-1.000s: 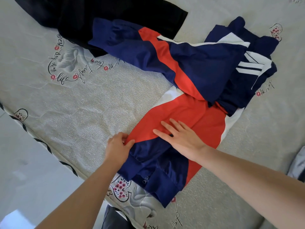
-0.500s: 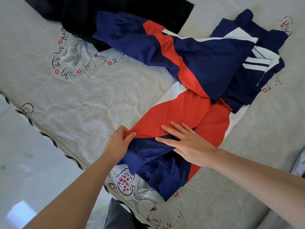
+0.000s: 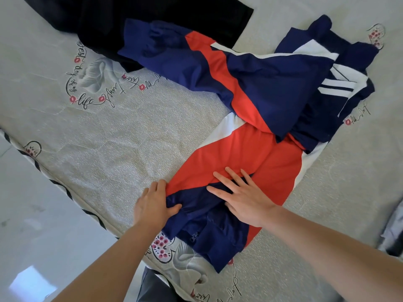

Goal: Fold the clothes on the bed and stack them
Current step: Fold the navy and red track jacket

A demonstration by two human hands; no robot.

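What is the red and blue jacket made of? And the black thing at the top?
The jacket looks like thin, smooth synthetic cloth, perhaps nylon or polyester: it has a faint sheen and bunches into fine creases where the left hand grips it. The black garment looks matte and softer, maybe cotton, but it is too dark to tell for sure.

Our two forearms, left hand and right hand, are bare: no sleeves, rings or watch.

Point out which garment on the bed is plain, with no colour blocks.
The black garment at the far edge. The jacket under both hands is navy, red and white; the navy piece has white stripes.
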